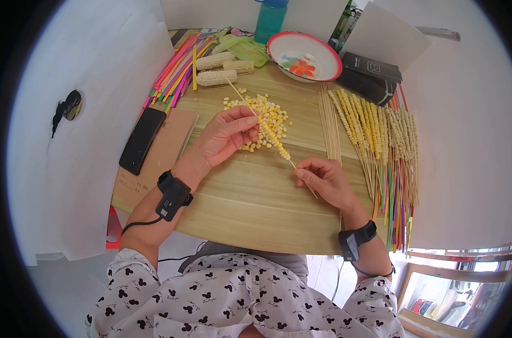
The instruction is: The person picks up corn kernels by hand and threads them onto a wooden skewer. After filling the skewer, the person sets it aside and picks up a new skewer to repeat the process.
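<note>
At the centre of the frame — one thin skewer (pixel 274 137), slanting from upper left to lower right, yellow corn kernels strung along its middle. Left hand (pixel 227 135): thumb and forefinger pinched on the skewer by the topmost strung kernels. Right hand (pixel 323 180): fingertips closed on its bare lower end. Behind the skewer, loose kernels (pixel 275 114), heaped on the wooden tabletop (pixel 239 197). Upper left: stripped cobs (pixel 217 78), coloured strips (pixel 176 70); below these, a black phone (pixel 142 141) on a brown notebook (pixel 178 125). Top: a blue-green bottle (pixel 270 23) beside a red-rimmed bowl (pixel 326 56), flower-patterned within. Right: bare sticks (pixel 329 121) in a narrow row — then kernel-laden skewers (pixel 374 124), side by side.
</note>
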{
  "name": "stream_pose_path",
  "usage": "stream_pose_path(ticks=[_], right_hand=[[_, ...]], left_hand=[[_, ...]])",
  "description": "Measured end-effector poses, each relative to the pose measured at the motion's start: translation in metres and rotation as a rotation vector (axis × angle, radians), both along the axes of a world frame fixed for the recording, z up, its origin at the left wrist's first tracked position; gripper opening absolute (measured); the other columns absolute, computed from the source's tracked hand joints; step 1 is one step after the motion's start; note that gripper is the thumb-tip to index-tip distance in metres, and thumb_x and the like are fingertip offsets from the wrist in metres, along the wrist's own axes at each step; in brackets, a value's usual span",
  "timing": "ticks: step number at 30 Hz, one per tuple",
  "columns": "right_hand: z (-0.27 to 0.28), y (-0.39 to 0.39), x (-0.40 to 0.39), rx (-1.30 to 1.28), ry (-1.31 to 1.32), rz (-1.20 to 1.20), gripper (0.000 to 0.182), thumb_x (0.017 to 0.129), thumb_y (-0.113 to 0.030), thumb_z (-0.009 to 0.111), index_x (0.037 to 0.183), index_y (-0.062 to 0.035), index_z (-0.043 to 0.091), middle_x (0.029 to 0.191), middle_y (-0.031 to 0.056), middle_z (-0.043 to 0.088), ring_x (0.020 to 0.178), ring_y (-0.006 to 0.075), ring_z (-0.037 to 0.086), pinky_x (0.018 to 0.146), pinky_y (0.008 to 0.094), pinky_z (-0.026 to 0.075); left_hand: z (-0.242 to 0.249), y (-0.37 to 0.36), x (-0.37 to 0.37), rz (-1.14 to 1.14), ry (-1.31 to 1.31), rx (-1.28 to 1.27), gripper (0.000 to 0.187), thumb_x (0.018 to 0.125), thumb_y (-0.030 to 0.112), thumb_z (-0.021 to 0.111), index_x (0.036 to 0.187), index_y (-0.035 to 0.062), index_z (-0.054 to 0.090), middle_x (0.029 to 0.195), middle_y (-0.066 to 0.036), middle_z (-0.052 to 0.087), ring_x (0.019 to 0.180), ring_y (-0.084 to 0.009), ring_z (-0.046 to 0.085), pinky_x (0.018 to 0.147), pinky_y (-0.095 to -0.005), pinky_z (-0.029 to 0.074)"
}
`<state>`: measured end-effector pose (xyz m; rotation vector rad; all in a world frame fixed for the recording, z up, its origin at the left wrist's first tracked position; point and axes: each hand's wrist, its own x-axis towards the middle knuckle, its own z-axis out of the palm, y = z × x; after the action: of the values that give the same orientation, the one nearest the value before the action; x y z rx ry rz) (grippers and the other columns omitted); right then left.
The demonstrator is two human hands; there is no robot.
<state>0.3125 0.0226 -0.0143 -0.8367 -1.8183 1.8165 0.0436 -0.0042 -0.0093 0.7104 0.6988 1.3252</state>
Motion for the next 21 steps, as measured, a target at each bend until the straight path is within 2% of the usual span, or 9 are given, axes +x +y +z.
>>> stream_pose_path(ticks=[5,13,15,19,21], right_hand=[[-0.007,0.001,-0.001,0.031,0.015,-0.005,0.013,0.091,-0.014,0.061,0.092,-0.0011,0.063,0.073,-0.0049,0.058,0.066,0.0002,0.051,0.056,0.0159,0.038],[-0.004,0.002,-0.001,0.069,0.02,-0.041,0.016,0.094,-0.018,0.058,0.094,-0.0023,0.063,0.071,-0.0038,0.059,0.061,0.0005,0.046,0.052,0.0169,0.035],[-0.005,0.004,-0.001,0.059,0.027,-0.056,0.016,0.094,-0.018,0.057,0.095,-0.0023,0.063,0.07,-0.0033,0.059,0.061,0.0006,0.046,0.052,0.0168,0.035],[-0.008,0.008,0.0,0.027,0.035,-0.09,0.016,0.094,-0.017,0.056,0.098,-0.0025,0.063,0.07,-0.0025,0.059,0.06,0.0008,0.046,0.051,0.0172,0.035],[-0.008,0.008,0.0,0.033,0.031,-0.105,0.016,0.094,-0.017,0.056,0.099,-0.0024,0.063,0.07,-0.0024,0.059,0.06,0.0009,0.045,0.051,0.0174,0.034]], left_hand=[[0.0,0.0,0.0,0.016,0.028,-0.005,0.006,0.088,0.007,0.061,0.094,0.0069,0.062,0.08,-0.001,0.061,0.074,-0.011,0.059,0.07,-0.0284,0.048],[0.003,0.003,-0.004,0.111,0.144,-0.023,0.014,0.089,0.011,0.061,0.099,0.0023,0.063,0.08,-0.001,0.06,0.071,-0.0094,0.058,0.069,-0.0266,0.05],[0.001,0.004,-0.008,0.134,0.141,-0.035,0.016,0.088,0.014,0.063,0.099,0.0021,0.065,0.08,-0.001,0.061,0.069,-0.0073,0.056,0.066,-0.0229,0.049],[0.002,0.004,-0.01,0.14,0.156,-0.033,0.016,0.088,0.014,0.063,0.098,0.002,0.065,0.077,0.0,0.06,0.068,-0.0075,0.056,0.065,-0.0225,0.048],[0.001,0.004,-0.009,0.121,0.251,-0.011,0.014,0.089,0.01,0.062,0.098,0.0004,0.064,0.077,0.0,0.059,0.068,-0.0076,0.055,0.064,-0.0229,0.046]])
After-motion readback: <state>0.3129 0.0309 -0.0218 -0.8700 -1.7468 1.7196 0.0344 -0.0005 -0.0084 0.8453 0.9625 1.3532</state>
